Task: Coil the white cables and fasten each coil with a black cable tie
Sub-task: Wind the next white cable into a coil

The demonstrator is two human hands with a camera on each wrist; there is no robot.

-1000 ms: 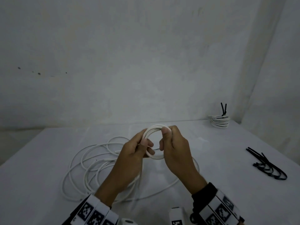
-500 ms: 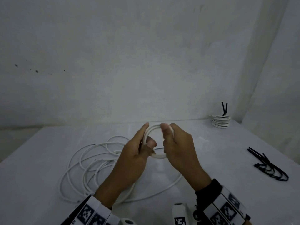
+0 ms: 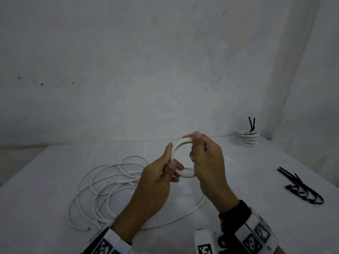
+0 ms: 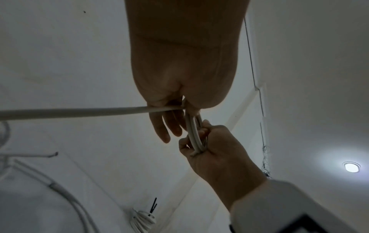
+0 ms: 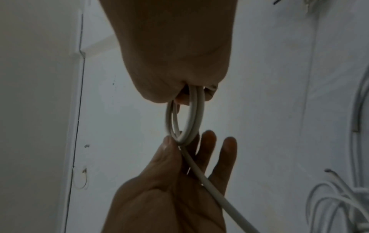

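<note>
Two hands hold one small coil (image 3: 178,146) of white cable above the bench (image 3: 256,180): the left hand (image 3: 156,182) pinches its left side, the right hand (image 3: 207,162) grips its top. Behind them the uncoiled cable (image 3: 102,187) sprawls on the bench, a bunch of black cable ties (image 3: 300,187) lying to the right. One finished coil (image 3: 247,139), tied in black, sits at the far corner.

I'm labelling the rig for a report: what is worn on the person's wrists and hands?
Both hands are bare. The left wrist band is white with black square-code markers. The right wrist band is the same over a black cuff. A white marked block sits between the wrists.
</note>
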